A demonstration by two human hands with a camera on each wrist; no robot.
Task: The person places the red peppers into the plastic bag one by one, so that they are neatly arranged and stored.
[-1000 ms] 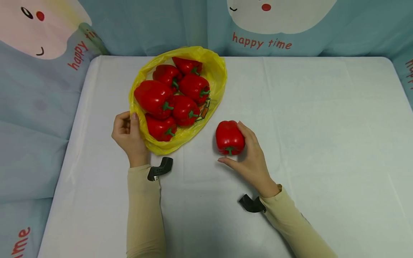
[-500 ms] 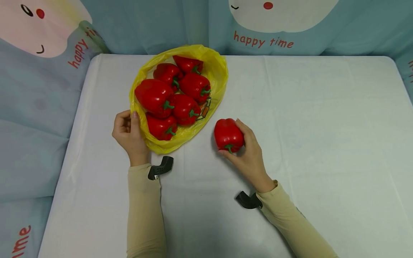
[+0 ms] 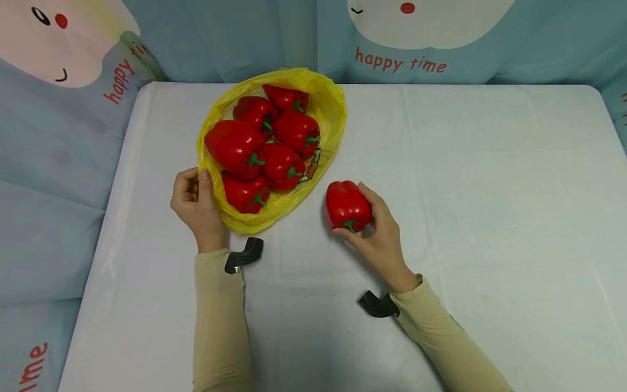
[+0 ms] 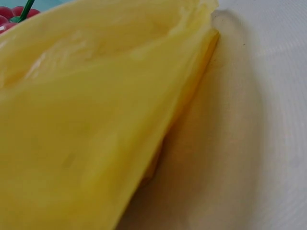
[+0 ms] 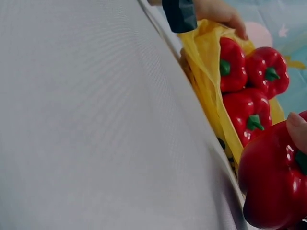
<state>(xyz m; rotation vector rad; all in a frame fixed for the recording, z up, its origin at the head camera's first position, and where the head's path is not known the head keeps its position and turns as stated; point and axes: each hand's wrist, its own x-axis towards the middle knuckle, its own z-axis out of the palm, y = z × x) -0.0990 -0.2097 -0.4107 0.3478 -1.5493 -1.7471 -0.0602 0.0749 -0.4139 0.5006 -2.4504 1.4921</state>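
Note:
A yellow plastic bag (image 3: 330, 122) stands wide-mouthed at the back left of the table, with several red bell peppers (image 3: 234, 146) inside. At its left rim, my left hand (image 3: 198, 204) pinches the edge of the plastic between thumb and curled fingers. The left wrist view is mostly filled by the bag's yellow side (image 4: 96, 124). To the right of the bag, my right hand (image 3: 379, 237) holds a single red bell pepper (image 3: 346, 204), thumb by its green stem and fingers at the far side. The same held pepper (image 5: 273, 177) shows in the right wrist view.
A white cloth (image 3: 490, 218) covers the table. Blue curtain fabric (image 3: 245, 38) with printed figures hangs behind the back edge and along the left. A black camera mount (image 3: 245, 255) sits on the left wrist, another mount (image 3: 378, 305) on the right.
My right hand has closed its thumb in against the bell pepper, which has shifted very slightly. The left hand stays at the bag's rim.

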